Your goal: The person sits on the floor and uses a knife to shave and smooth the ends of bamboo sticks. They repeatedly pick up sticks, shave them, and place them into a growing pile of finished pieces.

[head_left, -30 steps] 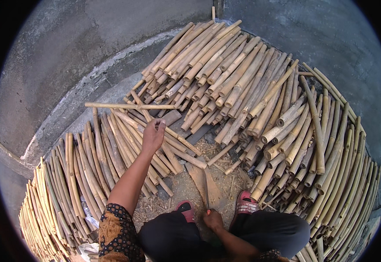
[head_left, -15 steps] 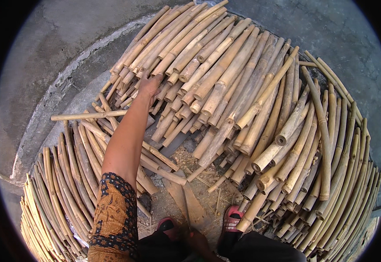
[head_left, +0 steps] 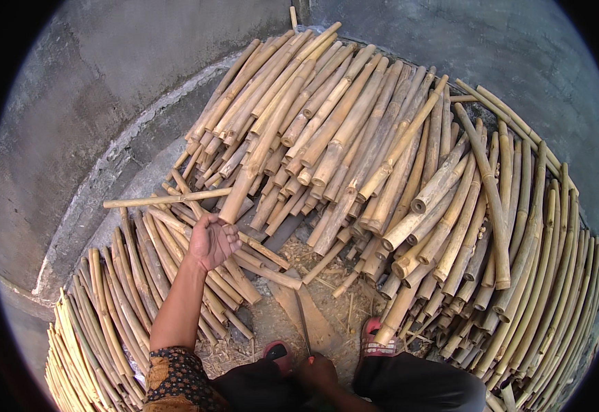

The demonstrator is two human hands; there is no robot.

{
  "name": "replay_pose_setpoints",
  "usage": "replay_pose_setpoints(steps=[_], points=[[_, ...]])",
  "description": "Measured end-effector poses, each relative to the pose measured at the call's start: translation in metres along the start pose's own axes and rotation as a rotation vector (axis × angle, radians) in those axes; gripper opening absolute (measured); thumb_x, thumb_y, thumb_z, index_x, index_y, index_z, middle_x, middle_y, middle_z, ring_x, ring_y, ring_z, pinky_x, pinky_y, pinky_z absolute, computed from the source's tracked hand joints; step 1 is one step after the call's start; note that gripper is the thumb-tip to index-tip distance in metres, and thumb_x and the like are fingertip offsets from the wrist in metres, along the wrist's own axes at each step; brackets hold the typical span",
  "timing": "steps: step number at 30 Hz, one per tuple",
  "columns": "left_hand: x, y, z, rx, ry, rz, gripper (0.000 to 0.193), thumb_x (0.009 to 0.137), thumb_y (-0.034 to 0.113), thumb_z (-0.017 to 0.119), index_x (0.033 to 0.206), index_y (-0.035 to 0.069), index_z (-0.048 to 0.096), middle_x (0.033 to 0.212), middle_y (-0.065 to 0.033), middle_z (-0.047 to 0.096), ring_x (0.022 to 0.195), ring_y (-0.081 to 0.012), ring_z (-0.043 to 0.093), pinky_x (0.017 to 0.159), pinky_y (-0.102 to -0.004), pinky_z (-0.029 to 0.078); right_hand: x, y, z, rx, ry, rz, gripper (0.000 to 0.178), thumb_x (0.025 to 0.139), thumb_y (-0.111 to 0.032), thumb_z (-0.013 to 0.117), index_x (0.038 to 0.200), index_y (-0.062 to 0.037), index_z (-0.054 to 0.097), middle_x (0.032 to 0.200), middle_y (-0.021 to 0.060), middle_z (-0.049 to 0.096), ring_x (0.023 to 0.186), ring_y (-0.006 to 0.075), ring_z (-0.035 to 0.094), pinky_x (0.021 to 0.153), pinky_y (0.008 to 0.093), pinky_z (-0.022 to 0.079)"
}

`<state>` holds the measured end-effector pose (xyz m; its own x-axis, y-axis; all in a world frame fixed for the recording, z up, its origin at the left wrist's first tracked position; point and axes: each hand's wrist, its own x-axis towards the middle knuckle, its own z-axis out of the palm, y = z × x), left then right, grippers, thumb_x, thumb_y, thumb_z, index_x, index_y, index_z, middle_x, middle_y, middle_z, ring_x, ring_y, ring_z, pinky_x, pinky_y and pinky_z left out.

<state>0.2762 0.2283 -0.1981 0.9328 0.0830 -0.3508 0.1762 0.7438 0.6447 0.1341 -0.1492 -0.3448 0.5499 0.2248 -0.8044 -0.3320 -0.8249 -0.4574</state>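
Observation:
My left hand [head_left: 211, 240] is palm up with its fingers loosely bent and apart, right at the near end of a bamboo pole [head_left: 252, 168]. That pole sticks out of the pile toward me, and its end touches or nearly touches my thumb side. Low in the middle, my right hand [head_left: 318, 374] is dark and in shadow, closed round the orange handle of a long, thin-bladed tool [head_left: 303, 319]. The blade points away from me; whether it is a knife or a saw I cannot make out.
A big pile of cut bamboo poles [head_left: 361, 130] lies ahead, with more stacks to the right [head_left: 539, 247] and left [head_left: 117, 281]. One pole [head_left: 165, 199] lies crosswise. A flat board [head_left: 316, 323] and shavings cover the ground by my feet. Grey walls [head_left: 450, 34] stand behind.
My left hand has come back toward me from the pile, and a pole has slid out with its end nearer me. My right hand shows more at the tool's handle. The view has tilted up slightly.

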Motion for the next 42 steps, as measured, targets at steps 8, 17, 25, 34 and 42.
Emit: replay_pose_setpoints(steps=[8,17,25,34,42], points=[[0.008,-0.062,0.013,0.475,0.14,-0.252,0.09,0.094,0.072,0.054,0.147,0.001,0.041,0.127,-0.0262,0.061,0.118,-0.0356,0.064,0.103,-0.0504,0.051,0.01,0.015,0.019,-0.035,0.123,-0.13,0.047,0.088,-0.035,0.059,0.114,0.0028,0.067,0.11,0.0299,0.07,0.109,0.0441,0.067,0.097,0.0499,0.052],[-0.019,-0.105,0.045,0.515,0.437,0.218,0.046,0.098,0.022,0.068,0.13,0.0,0.043,0.097,-0.0143,0.061,0.081,-0.0189,0.064,0.063,-0.0345,0.059,0.011,0.03,0.008,0.109,0.247,-0.131,0.037,0.083,-0.033,0.062,0.101,-0.0022,0.072,0.1,0.0276,0.072,0.099,0.0432,0.07,0.09,0.0482,0.053],[-0.108,-0.036,0.055,0.232,0.439,0.492,0.055,0.094,0.041,0.074,0.129,0.008,0.047,0.121,-0.014,0.058,0.115,-0.0278,0.063,0.098,-0.0571,0.053,-0.01,0.018,-0.002,0.224,0.37,-0.253,0.038,0.085,-0.033,0.061,0.1,0.0011,0.07,0.095,0.0311,0.07,0.095,0.0484,0.068,0.086,0.0519,0.052],[-0.204,0.011,0.075,0.021,0.488,0.927,0.026,0.099,0.035,0.068,0.108,0.012,0.06,0.095,-0.0055,0.06,0.093,-0.0226,0.061,0.098,-0.0582,0.052,-0.027,-0.005,-0.019,0.276,0.477,-0.272,0.037,0.088,-0.034,0.062,0.098,0.0011,0.068,0.091,0.0285,0.07,0.09,0.046,0.069,0.081,0.0503,0.052],[-0.232,-0.007,0.125,0.259,0.331,1.055,0.032,0.1,0.034,0.066,0.115,0.008,0.056,0.093,-0.0061,0.061,0.092,-0.0209,0.061,0.098,-0.0513,0.053,-0.04,-0.009,-0.026,0.213,0.461,-0.419,0.036,0.091,-0.035,0.061,0.102,-0.0011,0.067,0.092,0.0295,0.07,0.091,0.0485,0.068,0.082,0.0535,0.052]])
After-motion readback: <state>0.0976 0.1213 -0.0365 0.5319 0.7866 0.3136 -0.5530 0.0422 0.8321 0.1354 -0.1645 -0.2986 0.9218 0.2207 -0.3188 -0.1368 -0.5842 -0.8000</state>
